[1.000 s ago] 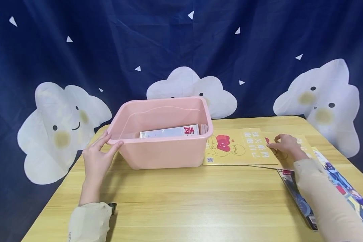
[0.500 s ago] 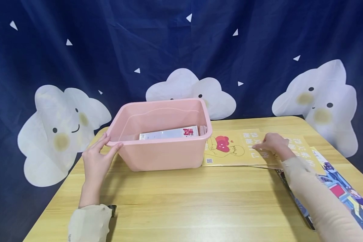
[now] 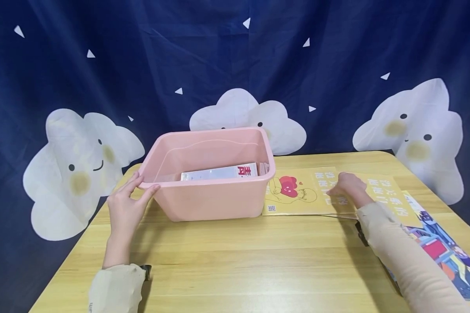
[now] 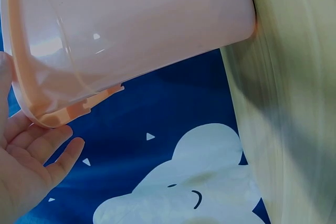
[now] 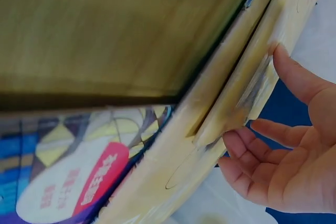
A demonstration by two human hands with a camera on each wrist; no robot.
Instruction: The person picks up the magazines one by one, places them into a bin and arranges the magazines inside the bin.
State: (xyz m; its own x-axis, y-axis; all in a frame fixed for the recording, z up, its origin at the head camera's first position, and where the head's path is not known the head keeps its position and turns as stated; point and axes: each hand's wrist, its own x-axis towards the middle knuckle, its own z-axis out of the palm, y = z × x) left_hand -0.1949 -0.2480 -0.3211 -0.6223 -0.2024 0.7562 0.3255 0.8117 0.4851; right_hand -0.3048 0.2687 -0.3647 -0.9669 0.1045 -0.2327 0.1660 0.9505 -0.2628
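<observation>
My left hand (image 3: 126,208) grips the near left corner of a pink plastic bin (image 3: 215,200), thumb at the front rim and fingers at the side. The left wrist view shows its fingers (image 4: 44,142) at the bin's rim. Inside the bin lies a white item (image 3: 219,172) with red lettering. To the bin's right is a yellow booklet (image 3: 293,200) with a red heart drawing, overlapping a second yellow booklet (image 3: 387,187). My right hand (image 3: 348,189) pinches the first booklet's right end; in the right wrist view the thumb is on its cover and curled fingers (image 5: 236,142) meet its edge.
A colourful illustrated book (image 3: 446,256) lies at the table's right, partly under the second yellow booklet and the right sleeve. The wooden table (image 3: 227,261) ends at a dark blue curtain (image 3: 219,52) with cloud prints.
My right hand has slid left from the second yellow booklet to the right end of the first one. The left hand and the bin stay put.
</observation>
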